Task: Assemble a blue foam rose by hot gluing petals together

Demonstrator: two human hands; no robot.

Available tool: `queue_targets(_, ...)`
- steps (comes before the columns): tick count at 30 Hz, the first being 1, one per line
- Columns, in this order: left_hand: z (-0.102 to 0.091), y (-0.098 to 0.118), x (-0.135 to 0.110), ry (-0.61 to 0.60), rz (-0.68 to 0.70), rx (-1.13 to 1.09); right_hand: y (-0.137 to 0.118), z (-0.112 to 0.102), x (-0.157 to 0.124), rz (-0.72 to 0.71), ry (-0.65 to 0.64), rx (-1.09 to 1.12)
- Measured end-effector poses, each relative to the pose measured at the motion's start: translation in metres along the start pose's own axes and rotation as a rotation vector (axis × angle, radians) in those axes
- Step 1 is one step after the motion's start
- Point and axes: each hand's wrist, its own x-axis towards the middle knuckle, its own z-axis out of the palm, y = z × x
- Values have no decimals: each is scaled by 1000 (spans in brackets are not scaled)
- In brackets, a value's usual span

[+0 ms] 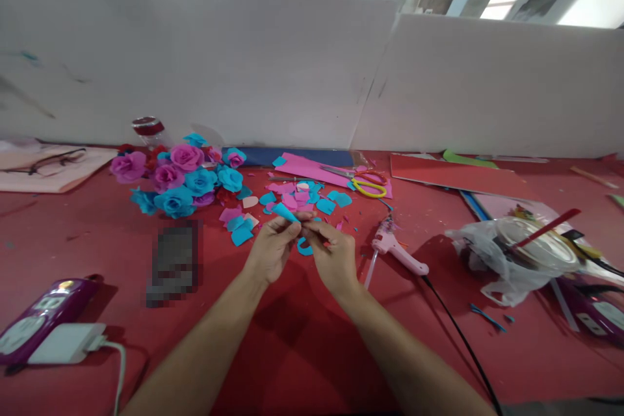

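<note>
Near the middle of the red table, my left hand is closed on a rolled piece of blue paper, pinched between thumb and fingers. Fingertips of my right hand meet the left ones at the roll's lower end; they are pinched together, and what lies between them is too small to make out. Loose petal-shaped paper pieces in blue, pink and pale peach lie just beyond my hands. A curled blue strip rests beneath them. To the right lies a pink glue gun with its glue stick poking out.
Paper roses cluster at the left behind a blurred dark object. Scissors lie on pink paper. A purple power strip with a white charger sits front left. A plastic bag surrounds a tub at right.
</note>
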Motion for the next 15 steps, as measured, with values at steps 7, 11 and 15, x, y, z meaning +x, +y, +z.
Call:
queue_targets(7, -2, 0, 1, 24, 99, 105, 1, -1, 0, -96, -40, -188)
queue_targets(11, -3, 1, 1, 63, 72, 172, 5, -1, 1, -84, -3, -170)
queue_targets(15, -4, 2, 0, 58, 68, 174, 7, 4, 1, -33, 8, -23)
